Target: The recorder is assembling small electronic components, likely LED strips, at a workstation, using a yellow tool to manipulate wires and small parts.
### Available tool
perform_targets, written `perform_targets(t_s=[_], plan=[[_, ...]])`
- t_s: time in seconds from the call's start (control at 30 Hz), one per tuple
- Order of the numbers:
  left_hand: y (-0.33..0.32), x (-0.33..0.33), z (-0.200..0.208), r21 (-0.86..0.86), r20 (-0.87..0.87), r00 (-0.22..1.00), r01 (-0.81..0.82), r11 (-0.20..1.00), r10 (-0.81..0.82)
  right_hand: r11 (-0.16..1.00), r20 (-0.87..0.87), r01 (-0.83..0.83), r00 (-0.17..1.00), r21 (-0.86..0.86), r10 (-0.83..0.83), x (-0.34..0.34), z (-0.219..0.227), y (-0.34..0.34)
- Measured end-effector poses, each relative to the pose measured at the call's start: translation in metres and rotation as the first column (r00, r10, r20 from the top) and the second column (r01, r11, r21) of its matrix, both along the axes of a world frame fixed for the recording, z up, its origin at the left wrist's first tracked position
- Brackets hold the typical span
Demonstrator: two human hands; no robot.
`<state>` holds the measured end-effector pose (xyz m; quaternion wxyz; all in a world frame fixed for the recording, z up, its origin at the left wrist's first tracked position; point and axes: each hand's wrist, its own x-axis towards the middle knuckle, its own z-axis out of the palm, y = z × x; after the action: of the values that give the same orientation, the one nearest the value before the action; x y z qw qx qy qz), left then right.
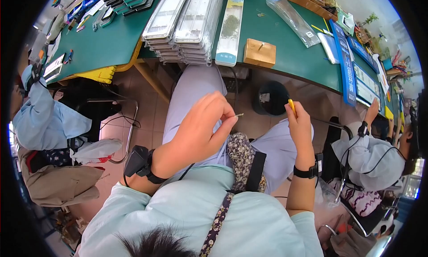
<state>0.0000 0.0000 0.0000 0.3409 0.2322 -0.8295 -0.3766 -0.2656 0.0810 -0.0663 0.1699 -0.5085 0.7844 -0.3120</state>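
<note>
Person seated at a green table [292, 50], both hands held above the lap, clear of the tabletop. Left hand [206, 122]: thumb and forefinger brought together at the tips, a small slender piece [239, 115] pinched there, one end poking out toward the right; too small to tell what it is. Right hand [300, 125]: raised, well apart from the left, fingers curled closed around a yellow stick-like object [292, 106], its upper end standing out above the fingertips; lower part hidden in the grasp. The two held things do not touch. Below and between the hands, a black bin [272, 99] on the floor near the table edge, something pale inside. On the near edge of the table, a wooden block [259, 53]; just left of it, a long narrow package [230, 32] in pale blue and white; farther left, two tall stacks of clear flat packs [194, 23]. A clear plastic sleeve [295, 24] lies beyond the block, to the right. Dark strapped devices on both wrists. Floral cloth [240, 157] across the lap. Co-workers in pale blue sit on either side.
</note>
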Motion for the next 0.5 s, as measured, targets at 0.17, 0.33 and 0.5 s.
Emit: perform_targets(t_s=[0.17, 0.33, 0.5], plan=[[-0.005, -0.008, 0.002, -0.113, 0.021, 0.992, -0.125, 0.986, 0.128, 0.982, 0.04, -0.014, 0.999, -0.189, 0.022, 0.017, 0.029, -0.009], [-0.004, -0.006, -0.001, -0.142, -0.009, 0.983, -0.185, 0.972, 0.186, 0.977, 0.061, -0.07, 0.995, -0.203, 0.084, 0.03, 0.039, -0.044], [-0.001, 0.003, -0.003, -0.168, 0.014, 0.98, -0.194, 0.966, 0.199, 0.972, -0.054, -0.143, 0.989, -0.188, 0.135, 0.042, 0.022, -0.092]])
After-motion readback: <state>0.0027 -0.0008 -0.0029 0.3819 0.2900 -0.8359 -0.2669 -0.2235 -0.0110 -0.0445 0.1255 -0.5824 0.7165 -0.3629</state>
